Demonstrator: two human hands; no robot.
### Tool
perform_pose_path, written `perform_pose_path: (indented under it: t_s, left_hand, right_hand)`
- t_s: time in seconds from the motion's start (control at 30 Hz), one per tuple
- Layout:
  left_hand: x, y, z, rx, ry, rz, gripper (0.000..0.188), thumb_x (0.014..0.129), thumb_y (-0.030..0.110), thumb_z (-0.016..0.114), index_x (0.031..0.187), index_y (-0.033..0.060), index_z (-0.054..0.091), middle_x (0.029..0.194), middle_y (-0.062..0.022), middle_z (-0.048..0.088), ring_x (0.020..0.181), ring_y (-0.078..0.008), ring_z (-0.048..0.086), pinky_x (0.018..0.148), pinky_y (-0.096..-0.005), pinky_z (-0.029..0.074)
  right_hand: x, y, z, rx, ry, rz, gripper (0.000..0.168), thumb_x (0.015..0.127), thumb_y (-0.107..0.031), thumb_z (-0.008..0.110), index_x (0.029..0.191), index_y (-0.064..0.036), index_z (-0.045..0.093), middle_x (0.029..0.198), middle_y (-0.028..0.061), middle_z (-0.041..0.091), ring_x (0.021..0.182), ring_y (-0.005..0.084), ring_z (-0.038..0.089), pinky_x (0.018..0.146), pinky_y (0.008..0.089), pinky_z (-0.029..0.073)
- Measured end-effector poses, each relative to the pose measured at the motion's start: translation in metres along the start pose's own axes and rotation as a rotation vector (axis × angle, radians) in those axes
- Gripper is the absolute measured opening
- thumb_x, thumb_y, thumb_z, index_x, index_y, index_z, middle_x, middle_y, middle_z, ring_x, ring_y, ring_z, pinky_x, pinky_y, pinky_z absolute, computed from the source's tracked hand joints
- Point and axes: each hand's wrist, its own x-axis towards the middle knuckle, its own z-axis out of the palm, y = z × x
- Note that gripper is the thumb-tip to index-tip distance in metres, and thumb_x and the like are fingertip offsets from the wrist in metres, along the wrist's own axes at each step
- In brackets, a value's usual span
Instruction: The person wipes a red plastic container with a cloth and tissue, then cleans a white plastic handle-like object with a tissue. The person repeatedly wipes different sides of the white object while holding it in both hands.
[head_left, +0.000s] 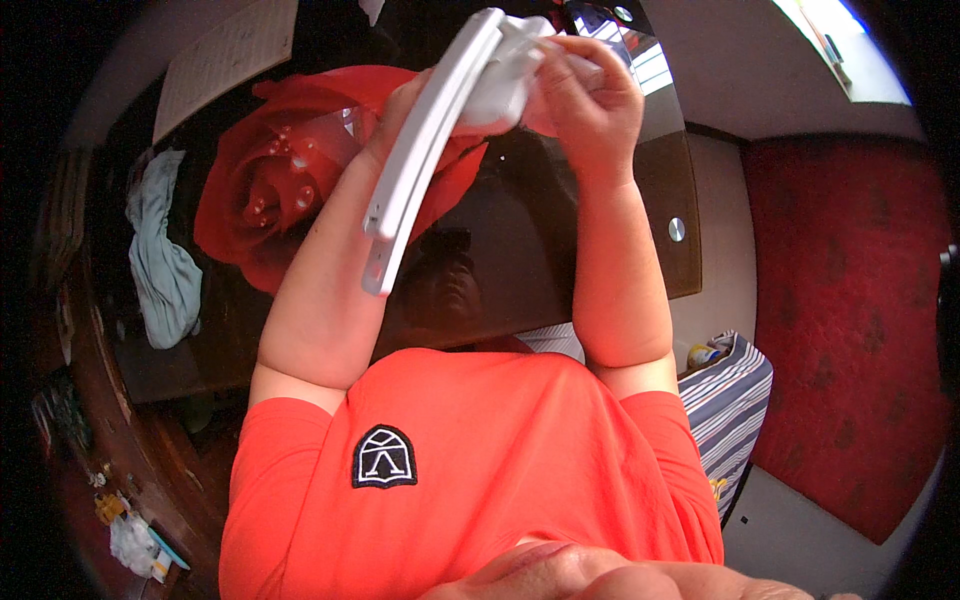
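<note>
Over the glass tabletop, both hands hold a long white plastic device (431, 127) with two narrow, slightly curved parallel bars and a rounded white part at its upper end. It slants from upper right to lower left. My left hand (401, 101) is mostly hidden behind the bars, which it supports. My right hand (592, 105) has its fingers bent and pinched at the rounded end. Motion blur there hides exactly what the fingertips grip. Beneath the device, the glass-topped table (517, 240) shows a large red rose print (277, 180) with water drops.
A pale blue-grey cloth (165, 255) lies crumpled on the table's left side, below a light flat board (229, 64). Round metal discs (676, 229) mark the glass near its right edge. A striped cloth (727, 405) and dark red upholstered seat (840, 300) are at the right.
</note>
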Motion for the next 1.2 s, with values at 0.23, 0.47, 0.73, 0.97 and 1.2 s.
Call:
perform_pose_path:
  t_s: [0.23, 0.47, 0.73, 0.97, 1.2]
  left_hand:
    - [0.004, -0.003, -0.015, -0.226, -0.104, -0.018, 0.051, 0.094, 0.022, 0.059, 0.136, -0.0048, 0.049, 0.113, -0.0159, 0.064, 0.096, -0.0198, 0.066, 0.077, -0.0295, 0.054]
    - [-0.004, -0.006, -0.009, -0.095, 0.036, 0.073, 0.052, 0.095, 0.022, 0.057, 0.137, -0.0063, 0.047, 0.119, -0.0179, 0.063, 0.092, -0.0181, 0.066, 0.073, -0.0262, 0.054]
    - [-0.002, -0.005, -0.019, -0.221, -0.139, -0.086, 0.043, 0.1, 0.024, 0.052, 0.129, -0.0088, 0.053, 0.117, -0.0198, 0.064, 0.098, -0.0252, 0.069, 0.088, -0.0325, 0.06]
    - [-0.003, 0.002, -0.016, -0.257, -0.212, 0.048, 0.049, 0.1, 0.031, 0.052, 0.135, -0.0025, 0.051, 0.119, -0.0164, 0.065, 0.101, -0.0239, 0.068, 0.083, -0.032, 0.06]
    - [0.001, 0.003, 0.027, 0.032, 0.533, 0.257, 0.042, 0.106, 0.028, 0.043, 0.143, 0.0073, 0.04, 0.138, -0.0141, 0.051, 0.125, -0.0295, 0.054, 0.101, -0.0485, 0.05]
  right_hand:
    - [0.001, 0.0, 0.008, 0.027, 0.097, -0.009, 0.013, 0.092, -0.007, 0.07, 0.103, -0.001, 0.07, 0.089, 0.0039, 0.069, 0.069, 0.0065, 0.061, 0.06, 0.0185, 0.048]
    - [-0.002, -0.012, 0.014, -0.057, -0.13, -0.036, 0.011, 0.088, -0.003, 0.071, 0.098, 0.002, 0.07, 0.09, 0.0048, 0.064, 0.076, 0.0108, 0.064, 0.065, 0.0221, 0.051]
    - [0.013, 0.008, -0.004, -0.131, 0.191, -0.106, 0.015, 0.092, -0.008, 0.069, 0.106, -0.002, 0.07, 0.093, 0.004, 0.07, 0.075, 0.0065, 0.063, 0.061, 0.0199, 0.05]
    - [0.006, -0.004, 0.017, -0.395, -0.131, -0.471, 0.012, 0.091, -0.009, 0.068, 0.098, 0.001, 0.068, 0.085, 0.0034, 0.064, 0.065, 0.0127, 0.065, 0.055, 0.0234, 0.05]
    - [0.0, -0.006, 0.02, 0.248, 0.109, 0.18, 0.017, 0.092, -0.012, 0.068, 0.104, -0.001, 0.068, 0.092, 0.012, 0.071, 0.07, 0.0141, 0.068, 0.056, 0.0231, 0.054]
